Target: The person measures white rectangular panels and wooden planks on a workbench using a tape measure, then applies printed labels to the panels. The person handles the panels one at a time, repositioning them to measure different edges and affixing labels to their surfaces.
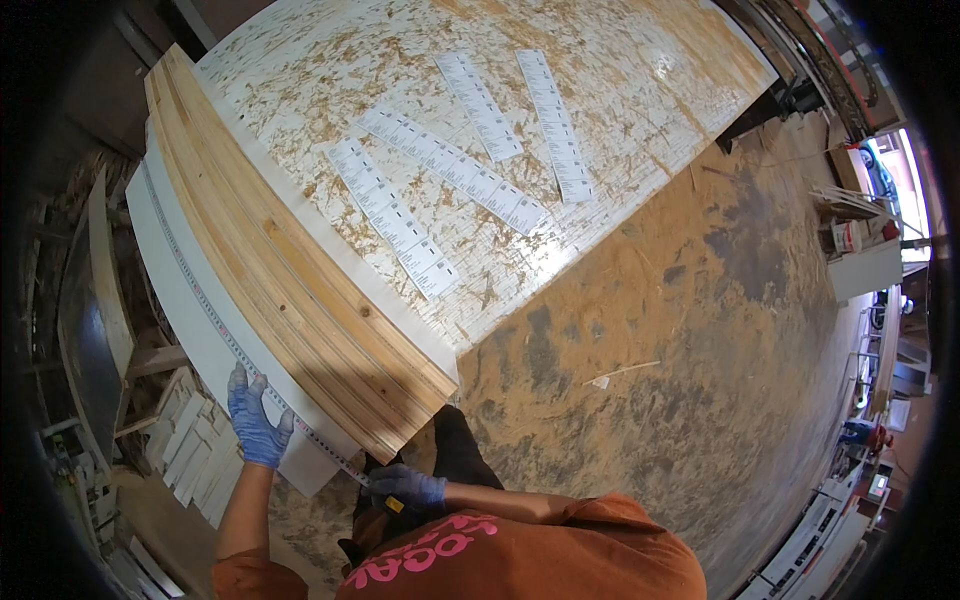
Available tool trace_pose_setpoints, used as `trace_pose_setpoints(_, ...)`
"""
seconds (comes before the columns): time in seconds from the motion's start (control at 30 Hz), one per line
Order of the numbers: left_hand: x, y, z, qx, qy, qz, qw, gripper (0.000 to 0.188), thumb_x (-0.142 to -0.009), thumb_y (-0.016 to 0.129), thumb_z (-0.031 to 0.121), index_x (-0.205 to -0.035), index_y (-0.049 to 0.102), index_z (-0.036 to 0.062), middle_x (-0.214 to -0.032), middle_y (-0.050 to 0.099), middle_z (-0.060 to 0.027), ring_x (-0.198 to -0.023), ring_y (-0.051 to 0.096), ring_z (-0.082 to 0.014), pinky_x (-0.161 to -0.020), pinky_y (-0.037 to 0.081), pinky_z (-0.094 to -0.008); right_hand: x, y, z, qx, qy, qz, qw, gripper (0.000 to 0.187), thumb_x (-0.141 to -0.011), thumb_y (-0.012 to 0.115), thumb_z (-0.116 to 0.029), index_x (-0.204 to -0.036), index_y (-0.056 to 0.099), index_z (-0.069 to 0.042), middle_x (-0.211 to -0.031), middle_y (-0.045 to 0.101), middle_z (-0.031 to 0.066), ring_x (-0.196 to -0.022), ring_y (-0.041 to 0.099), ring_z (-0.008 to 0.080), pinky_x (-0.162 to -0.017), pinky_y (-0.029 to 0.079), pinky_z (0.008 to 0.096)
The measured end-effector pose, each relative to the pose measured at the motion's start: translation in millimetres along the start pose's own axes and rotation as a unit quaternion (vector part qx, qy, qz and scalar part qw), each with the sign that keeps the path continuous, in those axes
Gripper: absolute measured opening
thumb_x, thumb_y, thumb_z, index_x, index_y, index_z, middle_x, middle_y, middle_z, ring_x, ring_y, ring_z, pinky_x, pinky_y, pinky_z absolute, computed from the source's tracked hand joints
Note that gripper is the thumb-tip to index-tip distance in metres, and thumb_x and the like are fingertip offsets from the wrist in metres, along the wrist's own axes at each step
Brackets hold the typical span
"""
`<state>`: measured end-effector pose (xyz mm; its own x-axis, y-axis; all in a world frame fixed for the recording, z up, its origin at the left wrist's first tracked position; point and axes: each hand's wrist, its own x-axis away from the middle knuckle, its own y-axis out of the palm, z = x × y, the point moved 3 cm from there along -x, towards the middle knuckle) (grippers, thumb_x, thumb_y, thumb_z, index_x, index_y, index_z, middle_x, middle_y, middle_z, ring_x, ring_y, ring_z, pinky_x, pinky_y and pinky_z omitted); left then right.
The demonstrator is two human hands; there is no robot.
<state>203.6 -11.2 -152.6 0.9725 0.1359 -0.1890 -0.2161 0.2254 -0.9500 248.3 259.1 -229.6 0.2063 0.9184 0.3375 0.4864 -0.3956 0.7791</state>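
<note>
A tape measure's pale blade [203,303] stretches along a long white board [160,235] at the left. Beside the blade, my left hand [260,425] in a blue glove rests on the board with its fingers apart, touching the blade's edge. My right hand [412,487], also gloved in blue, is closed at the near end of the blade around the tape measure [395,505], of which a yellow bit shows below the fingers. Several long wooden strips [262,262] lie side by side just right of the blade.
Several printed label strips [390,218] lie on the scuffed white tabletop [290,110]. Dusty brown floor [640,330] spreads to the right of the table. Stacked white offcuts [195,450] and a dark panel [95,310] stand at the left.
</note>
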Motion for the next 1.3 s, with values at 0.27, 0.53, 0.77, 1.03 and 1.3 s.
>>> trace_pose_setpoints(0.27, 1.6, 3.8, -1.9, 0.019, -0.012, 0.005, 1.0, 0.07, -0.082, 0.058, 0.052, -0.126, 0.051, -0.0016, -0.145, 0.035, -0.0267, -0.135, 0.029, -0.0429, -0.11, 0.024, -0.0508, -0.7, 2.4, -12.4, -0.024, -0.027, -0.017, 0.999, 0.025, -0.092, 0.059, -0.022, -0.099, 0.063, 0.002, -0.087, 0.066, 0.0079, -0.081, 0.062, 0.0157, -0.073, 0.048, 0.0281)
trace_pose_setpoints(0.53, 0.0, 3.5, -1.4, -0.001, 0.004, 0.007, 1.0, 0.07, -0.083, 0.058, 0.053, -0.129, 0.05, 0.0007, -0.144, 0.035, -0.0262, -0.135, 0.031, -0.0423, -0.109, 0.025, -0.0508, -2.6, 1.5, -19.8, 0.117, -0.107, 0.02, 0.987, 0.023, -0.087, 0.06, -0.018, -0.093, 0.067, 0.003, -0.086, 0.068, 0.0096, -0.082, 0.062, 0.0171, -0.075, 0.048, 0.0286)
trace_pose_setpoints(0.77, -0.4, 4.1, -1.2, 0.015, 0.009, 0.019, 1.0, 0.069, -0.083, 0.057, 0.053, -0.129, 0.049, 0.0023, -0.144, 0.036, -0.0263, -0.134, 0.032, -0.0426, -0.109, 0.027, -0.0514, -7.4, 4.2, -21.7, 0.003, 0.02, -0.002, 1.0, 0.034, -0.087, 0.063, -0.022, -0.111, 0.06, 0.003, -0.11, 0.062, 0.0146, -0.092, 0.06, 0.0194, -0.082, 0.048, 0.0319)
trace_pose_setpoints(1.03, -1.8, 2.7, 1.4, 0.016, 0.018, 0.022, 0.999, 0.068, -0.083, 0.059, 0.051, -0.129, 0.049, 0.0007, -0.144, 0.035, -0.0263, -0.133, 0.032, -0.042, -0.109, 0.027, -0.051, -37.2, -5.2, 12.8, 0.161, -0.163, 0.119, 0.966, 0.032, -0.086, 0.062, -0.013, -0.116, 0.058, -0.002, -0.111, 0.059, 0.0175, -0.101, 0.059, 0.0305, -0.086, 0.047, 0.0394)
trace_pose_setpoints(1.3, 0.8, 7.7, -3.3, 0.06, 0.005, 0.027, 0.998, 0.069, -0.083, 0.06, 0.047, -0.129, 0.047, -0.0027, -0.146, 0.034, -0.0258, -0.135, 0.029, -0.0403, -0.111, 0.024, -0.0497, -46.5, -7.7, 38.0, 0.211, -0.294, 0.116, 0.925, 0.039, -0.077, 0.066, -0.005, -0.115, 0.056, -0.006, -0.108, 0.057, 0.0199, -0.094, 0.057, 0.0412, -0.077, 0.048, 0.0439)
